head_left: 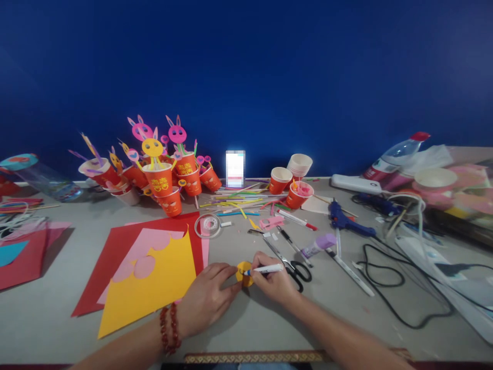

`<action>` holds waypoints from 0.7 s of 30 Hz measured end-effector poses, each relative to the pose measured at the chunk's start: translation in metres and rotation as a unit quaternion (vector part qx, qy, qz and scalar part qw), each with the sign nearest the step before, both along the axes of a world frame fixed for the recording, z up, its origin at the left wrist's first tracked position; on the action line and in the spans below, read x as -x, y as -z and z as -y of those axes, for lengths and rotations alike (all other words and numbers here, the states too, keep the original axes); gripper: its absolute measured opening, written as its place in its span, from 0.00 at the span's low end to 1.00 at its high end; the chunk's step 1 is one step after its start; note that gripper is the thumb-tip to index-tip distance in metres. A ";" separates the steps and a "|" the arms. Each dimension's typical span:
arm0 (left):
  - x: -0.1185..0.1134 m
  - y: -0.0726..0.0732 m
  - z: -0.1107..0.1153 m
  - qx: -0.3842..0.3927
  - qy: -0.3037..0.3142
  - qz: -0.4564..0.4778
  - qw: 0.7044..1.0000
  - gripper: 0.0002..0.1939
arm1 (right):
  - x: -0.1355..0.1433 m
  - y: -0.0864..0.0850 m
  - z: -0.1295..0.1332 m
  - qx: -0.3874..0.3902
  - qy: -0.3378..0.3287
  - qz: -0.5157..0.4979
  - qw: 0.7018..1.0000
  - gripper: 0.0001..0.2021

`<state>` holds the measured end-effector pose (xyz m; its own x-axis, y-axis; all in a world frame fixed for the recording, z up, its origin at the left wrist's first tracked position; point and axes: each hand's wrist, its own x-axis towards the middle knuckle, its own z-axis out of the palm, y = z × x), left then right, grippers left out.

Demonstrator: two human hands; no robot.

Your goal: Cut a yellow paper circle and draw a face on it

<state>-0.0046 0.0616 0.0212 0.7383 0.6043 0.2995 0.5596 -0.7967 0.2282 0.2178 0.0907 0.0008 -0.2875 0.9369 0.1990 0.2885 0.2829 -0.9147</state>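
- Disc (242,278), one, yellow, with a dark curved line on its face; lies between the two hands, near edge of the desk (269,318); serves as clock centre below, twelve towards the blue wall (269,77).
- Left hand (210,293), at nine; grip grasping the disc, fingertips on its edge; red bead bracelets (169,329) at the wrist.
- Right hand (273,282), at three; grip grasping a marker (268,269), white with blue end, tip at the disc's face.
- Scissors (301,272), black-handled, at three, just beyond the right hand.
- Pen (351,273), white, at three, farther out.
- Glue stick (319,245), lilac, between two and three.
- Glue gun (348,223), blue, at two.
- Red-capped pen (297,220), between one and two.
- Stapler-like item (271,222), pink, at one.
- Sticks (231,198), assorted colours, heaped at twelve.
- Screen (235,169), bright, contents blurred, at twelve, behind the sticks.
- Tape roll (208,226), at eleven.
- Rabbit-topped cups (159,180), a cluster, mostly red-orange, between ten and eleven.
- Yellow sheet (162,288), at nine, overlapping pink (157,241) and red sheets (100,280).
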 end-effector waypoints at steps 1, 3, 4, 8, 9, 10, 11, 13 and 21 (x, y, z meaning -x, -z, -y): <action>0.000 0.000 0.000 -0.001 -0.002 0.000 1.000 0.18 | 0.000 0.000 0.000 0.002 0.002 0.001 1.000 0.07; 0.000 0.000 0.000 -0.006 -0.004 0.000 1.000 0.18 | 0.000 0.000 0.000 0.005 0.007 0.003 1.000 0.07; 0.000 -0.001 0.000 -0.009 -0.003 0.000 1.000 0.18 | 0.000 0.000 0.000 0.007 0.009 0.003 1.000 0.06; 0.000 -0.001 0.000 -0.010 0.001 0.000 1.000 0.17 | -0.001 0.001 0.000 0.010 0.017 -0.001 1.000 0.06; 0.000 -0.001 -0.001 -0.009 0.001 0.000 1.000 0.18 | -0.001 0.000 0.000 0.011 0.019 -0.002 1.000 0.06; 0.000 -0.001 -0.001 -0.008 0.000 0.001 1.000 0.18 | -0.001 0.000 0.000 0.012 0.021 -0.004 1.000 0.06; 0.000 -0.001 -0.001 -0.007 0.000 0.000 1.000 0.18 | -0.001 0.000 0.000 0.014 0.023 -0.005 1.000 0.06; -0.001 0.000 -0.002 -0.005 0.001 -0.005 1.000 0.19 | 0.000 -0.002 -0.001 0.017 0.026 -0.005 1.000 0.06; -0.002 -0.003 -0.001 0.000 0.002 0.002 1.000 0.19 | 0.001 -0.006 -0.001 0.024 0.032 -0.007 0.999 0.06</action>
